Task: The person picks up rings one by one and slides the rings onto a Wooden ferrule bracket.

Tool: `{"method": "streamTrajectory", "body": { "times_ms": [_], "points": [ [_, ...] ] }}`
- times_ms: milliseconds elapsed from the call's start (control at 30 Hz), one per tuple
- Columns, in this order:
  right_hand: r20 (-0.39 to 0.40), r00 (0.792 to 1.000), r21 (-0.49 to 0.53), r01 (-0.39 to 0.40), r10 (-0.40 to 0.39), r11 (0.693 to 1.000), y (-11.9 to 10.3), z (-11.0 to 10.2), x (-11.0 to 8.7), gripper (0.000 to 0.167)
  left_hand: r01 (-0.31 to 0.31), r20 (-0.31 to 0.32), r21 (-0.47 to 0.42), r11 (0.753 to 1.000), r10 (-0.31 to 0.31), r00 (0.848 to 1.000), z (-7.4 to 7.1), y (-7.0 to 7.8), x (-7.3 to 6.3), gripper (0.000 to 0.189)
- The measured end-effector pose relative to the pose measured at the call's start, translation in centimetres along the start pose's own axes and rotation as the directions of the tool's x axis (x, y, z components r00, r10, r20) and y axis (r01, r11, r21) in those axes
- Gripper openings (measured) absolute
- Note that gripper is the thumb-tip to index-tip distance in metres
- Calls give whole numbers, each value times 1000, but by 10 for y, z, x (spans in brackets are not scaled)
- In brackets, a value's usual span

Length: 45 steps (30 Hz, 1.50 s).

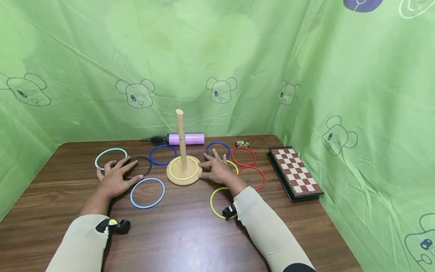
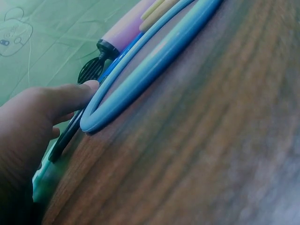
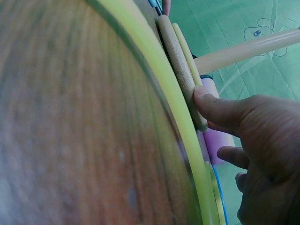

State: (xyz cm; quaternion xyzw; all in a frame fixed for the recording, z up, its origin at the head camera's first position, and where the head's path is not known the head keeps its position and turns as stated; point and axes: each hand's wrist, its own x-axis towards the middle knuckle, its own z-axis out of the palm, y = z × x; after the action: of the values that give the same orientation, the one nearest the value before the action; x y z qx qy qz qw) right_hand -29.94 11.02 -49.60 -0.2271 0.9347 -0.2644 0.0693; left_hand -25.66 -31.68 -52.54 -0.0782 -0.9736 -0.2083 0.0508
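A round wooden base [image 1: 176, 172] with an upright post [image 1: 181, 139] stands mid-table, a yellow ring [image 3: 184, 44] lying on it round the post. My right hand [image 1: 219, 170] is at the base's right side, its thumb [image 3: 215, 104] touching the rim and the other fingers spread over yellow and blue rings. On the left, my left hand [image 1: 115, 183] spreads its fingers above a black ring [image 1: 150, 166], partly hidden beneath. Its thumb [image 2: 77, 96] reaches the edge of a light blue ring [image 2: 140, 86]; whether they touch, I cannot tell.
Around lie a mint ring [image 1: 112, 149], blue rings [image 1: 217, 142], red rings [image 1: 264, 177] and a yellow ring [image 1: 212, 204] near the right wrist. Behind the post lies a purple hand pump [image 1: 190, 139]. A toy car [image 1: 242, 144] and a chessboard case [image 1: 295, 172] sit at the right.
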Motion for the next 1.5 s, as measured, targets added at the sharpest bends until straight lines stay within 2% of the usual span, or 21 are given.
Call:
{"method": "streamTrajectory", "body": {
  "times_ms": [667,1000,1233,1500],
  "points": [
    [15,1000,-3,-16,16,1000,-3,-1,0,54,8,19,15,1000,-9,1000,-2,-2,1,85],
    [13,1000,-9,-21,22,1000,-4,-5,0,55,-45,-64,-9,999,44,997,-2,-1,3,80],
    [13,1000,-14,-3,4,1000,-4,-3,0,55,-73,-132,-85,994,61,989,1,-3,1,77],
    [26,1000,-11,-14,14,1000,-3,-1,1,55,-54,-168,-193,980,22,986,0,3,1,86]
  ]
}}
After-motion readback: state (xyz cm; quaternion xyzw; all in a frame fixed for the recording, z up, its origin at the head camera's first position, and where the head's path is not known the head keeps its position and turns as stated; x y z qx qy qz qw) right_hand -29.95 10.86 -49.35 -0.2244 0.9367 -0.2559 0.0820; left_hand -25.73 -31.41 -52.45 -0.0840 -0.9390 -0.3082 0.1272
